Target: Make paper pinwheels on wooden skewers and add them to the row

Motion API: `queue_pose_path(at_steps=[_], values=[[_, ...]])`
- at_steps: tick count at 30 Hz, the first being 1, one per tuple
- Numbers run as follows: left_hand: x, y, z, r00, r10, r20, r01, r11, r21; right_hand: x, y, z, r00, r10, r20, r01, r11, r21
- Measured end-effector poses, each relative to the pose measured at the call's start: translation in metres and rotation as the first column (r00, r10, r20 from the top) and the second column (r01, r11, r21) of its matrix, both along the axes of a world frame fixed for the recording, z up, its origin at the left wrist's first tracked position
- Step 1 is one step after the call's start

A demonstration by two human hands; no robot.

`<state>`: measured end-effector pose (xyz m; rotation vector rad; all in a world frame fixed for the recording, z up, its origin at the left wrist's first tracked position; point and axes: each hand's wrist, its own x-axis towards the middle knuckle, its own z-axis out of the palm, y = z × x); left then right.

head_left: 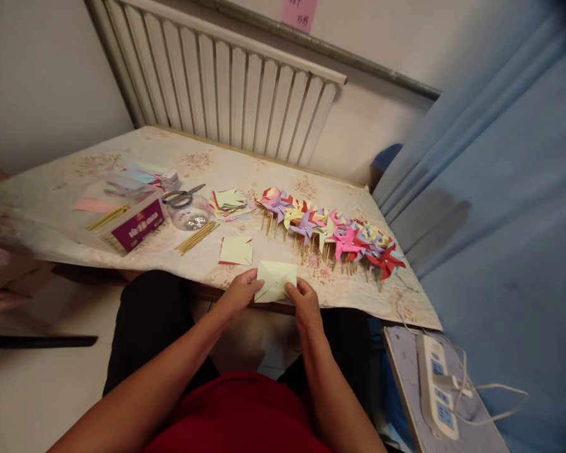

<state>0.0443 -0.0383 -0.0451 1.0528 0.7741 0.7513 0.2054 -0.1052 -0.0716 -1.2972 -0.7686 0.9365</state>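
Observation:
Between my hands, at the table's front edge, is a pale green paper square (276, 280) with slits running in from its corners. My left hand (243, 290) pinches its left side, thumb on top. On the right side my right hand (304, 298) grips it the same way. Just beyond lies a small stack of cut squares (236, 250), light green on top with red showing below. Further back sits a looser pile of coloured squares (229, 200). Many finished paper pinwheels (348, 242) on sticks lie in a row to the right.
Left of the squares are bamboo sticks (197, 238), a clear bowl of shiny pins (192, 218), scissors (183, 197) across its rim, and a plastic box with a purple label (138, 224). A radiator (231, 75) stands behind the table. A power strip (436, 385) lies at right.

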Motion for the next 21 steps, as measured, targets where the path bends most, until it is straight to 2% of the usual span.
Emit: queue_pose_path(at_steps=[3, 5, 6, 7, 9, 10, 12, 14, 16, 18, 21], values=[[-0.003, 0.002, 0.003, 0.981, 0.112, -0.155, -0.07, 0.965, 0.252, 0.006, -0.001, -0.002, 0.983, -0.186, -0.004, 0.185, 0.98, -0.079], [-0.004, 0.003, 0.002, 0.946, 0.223, -0.234, -0.101, 0.893, 0.439, 0.009, -0.002, -0.004, 0.955, -0.298, -0.006, 0.295, 0.949, -0.113], [-0.005, 0.003, 0.0, 0.927, 0.276, -0.253, -0.11, 0.847, 0.52, 0.009, -0.003, -0.004, 0.952, -0.303, -0.036, 0.297, 0.947, -0.12], [-0.004, 0.002, -0.003, 0.911, 0.321, -0.258, -0.112, 0.797, 0.593, 0.007, -0.005, -0.002, 0.958, -0.273, -0.093, 0.26, 0.957, -0.124], [-0.003, 0.001, -0.011, 0.89, 0.381, -0.251, -0.084, 0.677, 0.731, 0.001, -0.008, 0.003, 0.953, -0.129, -0.274, 0.099, 0.988, -0.119], [-0.002, -0.001, -0.015, 0.883, 0.399, -0.248, -0.043, 0.594, 0.803, -0.003, -0.009, 0.007, 0.927, -0.05, -0.373, 0.014, 0.995, -0.099], [0.0, -0.004, -0.02, 0.878, 0.415, -0.238, 0.062, 0.395, 0.917, -0.011, -0.011, 0.015, 0.842, 0.065, -0.536, -0.106, 0.993, -0.045], [0.001, -0.008, -0.023, 0.878, 0.415, -0.24, 0.167, 0.204, 0.965, -0.018, -0.011, 0.023, 0.775, 0.124, -0.62, -0.134, 0.99, 0.031], [0.001, -0.012, -0.024, 0.876, 0.414, -0.247, 0.239, 0.073, 0.968, -0.022, -0.009, 0.028, 0.751, 0.148, -0.644, -0.115, 0.989, 0.094], [0.002, -0.014, -0.023, 0.877, 0.413, -0.244, 0.269, -0.001, 0.963, -0.024, -0.007, 0.03, 0.762, 0.131, -0.634, -0.078, 0.991, 0.112], [0.002, -0.017, -0.021, 0.884, 0.403, -0.238, 0.285, -0.061, 0.957, -0.024, -0.005, 0.028, 0.795, 0.067, -0.603, -0.019, 0.996, 0.085]])
